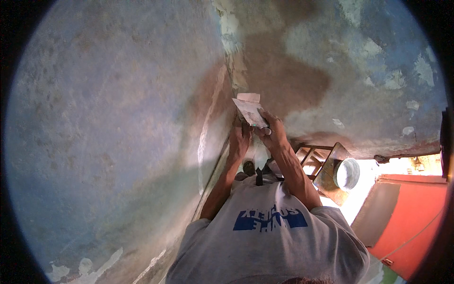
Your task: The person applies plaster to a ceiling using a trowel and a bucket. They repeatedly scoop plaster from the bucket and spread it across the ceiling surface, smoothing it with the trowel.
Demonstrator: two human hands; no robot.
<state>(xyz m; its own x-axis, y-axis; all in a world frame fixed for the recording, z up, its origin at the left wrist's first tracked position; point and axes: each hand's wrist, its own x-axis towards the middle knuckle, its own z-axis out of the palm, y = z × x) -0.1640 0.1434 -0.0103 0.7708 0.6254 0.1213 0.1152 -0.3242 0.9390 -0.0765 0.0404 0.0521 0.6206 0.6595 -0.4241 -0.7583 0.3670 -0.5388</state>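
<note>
My right hand [273,130] grips a flat, whitish-smeared putty knife blade [248,111], its thumb laid along the right edge. A second pale, flat strip [248,97] shows just beyond the blade; whether it is a separate tool I cannot tell. Close beside it, my left hand [240,137] is closed below the blade's left side, its fingers partly hidden, and what it holds does not show clearly. Both hands are raised in front of the wall corner [232,71], which carries rough, pale filler and flaking patches.
A worn blue-grey wall [118,104] rises on the left, another patchy wall [378,71] on the right. A wooden stepladder [326,165] stands at right with a white bucket [347,174] on it. Farther right are an orange-red panel [414,217] and a bright opening.
</note>
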